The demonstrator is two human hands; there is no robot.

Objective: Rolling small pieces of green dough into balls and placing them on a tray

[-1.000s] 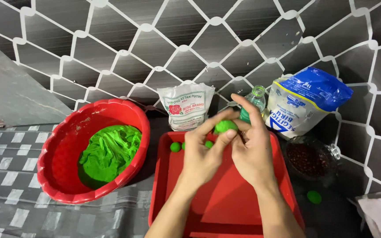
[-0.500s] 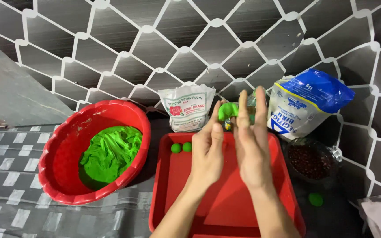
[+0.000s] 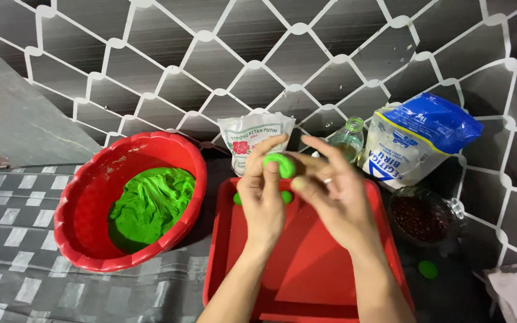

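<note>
My left hand (image 3: pixel 262 194) and my right hand (image 3: pixel 332 194) meet above a red tray (image 3: pixel 306 269). A small piece of green dough (image 3: pixel 280 164) is pinched in my left fingertips, and my right fingers touch it from the right. Two small green dough balls (image 3: pixel 286 197) lie at the tray's far edge, partly hidden behind my left hand. At the left stands a red bowl (image 3: pixel 85 215) holding a big lump of green dough (image 3: pixel 151 203).
Against the tiled wall stand a white flour bag (image 3: pixel 246 134), a small glass bottle (image 3: pixel 349 139) and a blue-and-white bag (image 3: pixel 417 140). A glass jar of dark beans (image 3: pixel 423 216) is right of the tray, with a green lid (image 3: pixel 428 270) near it.
My palms were flat together around the dough half a second ago. Now they have parted and lowered, and the fingertips pinch the dough piece.
</note>
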